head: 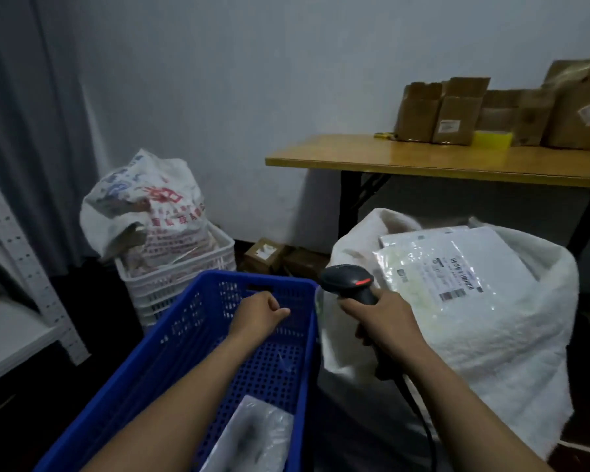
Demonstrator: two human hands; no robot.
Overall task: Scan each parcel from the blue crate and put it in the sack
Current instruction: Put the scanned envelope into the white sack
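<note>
The blue crate [184, 338] fills the lower middle, with one clear-wrapped parcel [252, 437] lying at its near end. My left hand [258, 313] hovers over the crate's far end, fingers curled in, nothing in it. My right hand [382, 321] grips a black barcode scanner [349, 281] by its handle, the head with its red window pointing up and left; its cable trails down. Right of the scanner stands the white sack [491, 338], mouth open, with labelled plastic-wrapped parcels [447, 267] lying flat on top.
A white basket [184, 277] holding a printed full sack [150, 206] stands behind the crate. A wooden table [423, 158] with cardboard boxes [457, 114] is at the back right. Small boxes [266, 253] lie on the floor. Grey shelving [21, 267] stands at left.
</note>
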